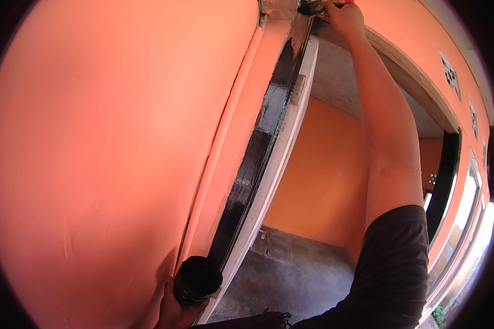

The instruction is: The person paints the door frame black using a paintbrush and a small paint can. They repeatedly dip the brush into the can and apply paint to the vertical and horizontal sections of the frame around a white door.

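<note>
Low on the near left, the person's left hand point(173, 308) is cupping a round black open-topped container point(196, 281), its grip curving snugly around the side beside the salmon-painted wall point(104, 137). From behind it, a glossy black frame strip point(264, 112) is running upward. At its top, the right hand point(344, 20) is holding a dark brush-like tool point(311, 7), that grip pinched tight, partly cut off from view. Farther off, an orange wall point(318, 175) is rising beyond a grey floor point(291, 282).
</note>
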### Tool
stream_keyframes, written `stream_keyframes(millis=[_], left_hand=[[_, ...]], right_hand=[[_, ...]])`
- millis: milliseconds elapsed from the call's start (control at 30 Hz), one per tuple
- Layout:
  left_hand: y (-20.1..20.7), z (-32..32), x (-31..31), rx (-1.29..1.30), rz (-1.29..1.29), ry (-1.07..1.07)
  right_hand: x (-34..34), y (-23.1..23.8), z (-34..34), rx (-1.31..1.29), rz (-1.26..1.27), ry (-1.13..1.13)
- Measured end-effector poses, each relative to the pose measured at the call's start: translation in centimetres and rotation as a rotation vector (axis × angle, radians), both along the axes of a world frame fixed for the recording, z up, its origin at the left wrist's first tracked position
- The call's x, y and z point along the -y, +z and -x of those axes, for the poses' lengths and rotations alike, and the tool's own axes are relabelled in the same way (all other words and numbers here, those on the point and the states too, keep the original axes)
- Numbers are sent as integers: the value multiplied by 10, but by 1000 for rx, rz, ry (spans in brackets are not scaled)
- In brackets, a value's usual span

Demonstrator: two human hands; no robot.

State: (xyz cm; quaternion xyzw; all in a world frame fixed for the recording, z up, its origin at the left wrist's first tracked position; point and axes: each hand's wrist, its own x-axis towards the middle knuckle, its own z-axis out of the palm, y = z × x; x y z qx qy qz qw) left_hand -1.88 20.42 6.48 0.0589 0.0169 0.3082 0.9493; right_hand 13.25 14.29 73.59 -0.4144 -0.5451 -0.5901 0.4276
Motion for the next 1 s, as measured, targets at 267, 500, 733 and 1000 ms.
stream_keyframes(millis=[267,500,733,1000], left_hand=[[-6,0,0,22,-7,-17],[-8,1,1,-99,-30,-14],[-9,3,4,-71,-84,-13],[-12,0,3,-70,-53,-18]], right_hand=[[2,-5,-6,-16,-25,12],[11,-2,-19,-24,11,-232],[11,-20,-4,7,19,147],[-6,5,-12,-105,-80,302]])
